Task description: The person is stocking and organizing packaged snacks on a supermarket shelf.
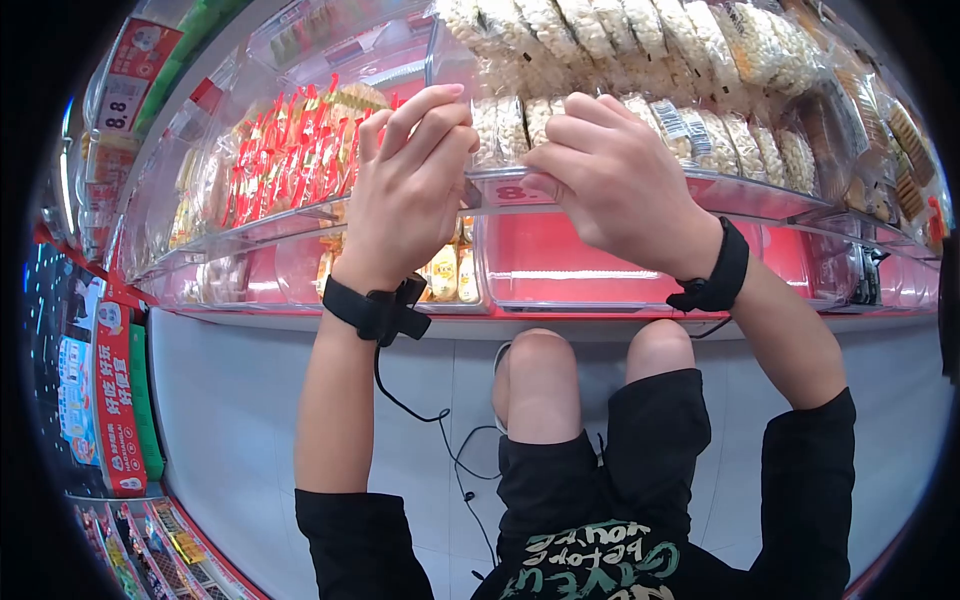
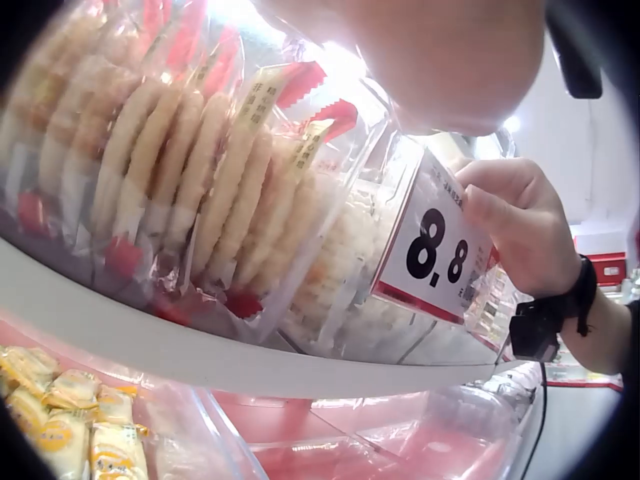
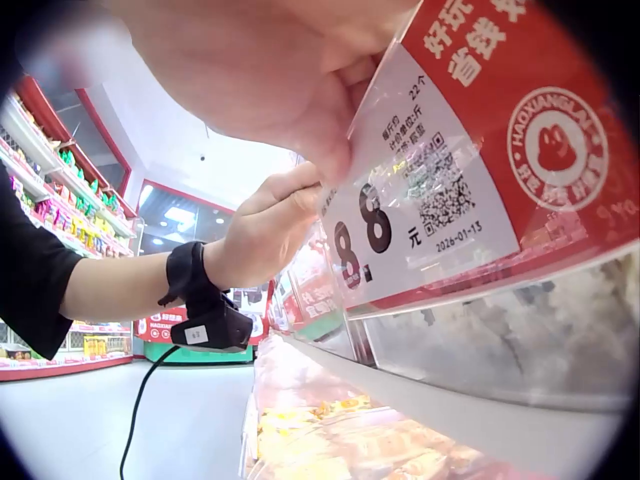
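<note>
The price card (image 3: 430, 170) stands at the front of the shelf (image 2: 230, 360), before clear bins of packaged snacks. Its white face reads 8.8; above that, the red part with the round logo (image 3: 557, 148) runs out of the right wrist view, so the lettering there is cut short. Glare muddies the QR code (image 3: 447, 185).

The right grip (image 1: 630, 180) pinches the card: the thumb lies on the printed face in the left wrist view, while most of the fingers are lost behind it.

The left grip (image 1: 415, 185) has bent fingers, with the tips near the card's other edge in the right wrist view. Its thumb is hidden in the head view, and the left wrist view shows only a blurred, cropped bulk of the hand, so I cannot tell whether it grasps anything.

Between the hands, the head view shows a reddish patch with "8.", partly covered by the right thumb; whether it belongs to the same card is unclear.

Red-ended packets (image 1: 305, 150) sit left of the hands, and puffed snacks (image 1: 650, 45) are stacked beyond, partly masked by the knuckles. Yellow-and-white packets (image 2: 75, 410) below are cropped by the left wrist view's edge.
</note>
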Action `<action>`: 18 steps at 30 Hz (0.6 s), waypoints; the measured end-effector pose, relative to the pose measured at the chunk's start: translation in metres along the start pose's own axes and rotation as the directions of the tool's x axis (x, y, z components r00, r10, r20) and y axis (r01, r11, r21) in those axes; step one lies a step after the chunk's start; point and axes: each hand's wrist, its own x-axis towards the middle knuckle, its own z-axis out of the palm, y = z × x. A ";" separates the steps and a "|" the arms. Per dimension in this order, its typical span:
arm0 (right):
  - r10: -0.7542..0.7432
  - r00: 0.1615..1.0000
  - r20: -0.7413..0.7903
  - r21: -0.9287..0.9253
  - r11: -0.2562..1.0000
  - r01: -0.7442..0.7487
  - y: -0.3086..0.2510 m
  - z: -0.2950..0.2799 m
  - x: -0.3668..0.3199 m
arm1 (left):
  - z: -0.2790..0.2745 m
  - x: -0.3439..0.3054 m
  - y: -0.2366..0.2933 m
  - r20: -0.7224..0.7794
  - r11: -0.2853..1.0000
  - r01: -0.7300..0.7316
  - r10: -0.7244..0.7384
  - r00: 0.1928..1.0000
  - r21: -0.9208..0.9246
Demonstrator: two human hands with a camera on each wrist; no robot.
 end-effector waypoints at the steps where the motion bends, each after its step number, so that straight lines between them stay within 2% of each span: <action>1: 0.012 1.000 0.010 0.007 1.000 -0.012 0.000 0.000 0.000 | 0.003 -0.001 -0.002 -0.020 1.000 -0.009 0.008 1.000 -0.006; 5: 0.077 0.997 -0.012 0.096 0.992 -0.076 0.000 0.000 0.002 | 0.006 -0.003 -0.005 -0.051 1.000 -0.019 0.018 0.999 -0.021; 8: 0.075 0.997 0.012 0.062 0.995 -0.075 -0.002 -0.003 0.002 | 0.007 -0.003 -0.005 -0.074 0.999 -0.027 0.025 0.997 -0.030; 14: -0.060 0.993 0.103 -0.120 0.990 0.072 -0.009 -0.001 0.012 | 0.010 -0.003 -0.006 -0.117 0.991 -0.026 0.011 0.993 -0.128; 17: -0.061 0.988 0.141 -0.198 0.976 0.089 -0.008 0.019 0.023 | 0.011 -0.002 -0.004 -0.134 0.990 -0.010 -0.009 0.991 -0.138; 18: -0.072 0.990 0.118 -0.149 0.985 0.089 -0.005 0.021 0.023 | 0.010 -0.002 -0.003 -0.136 0.989 -0.003 -0.017 0.991 -0.147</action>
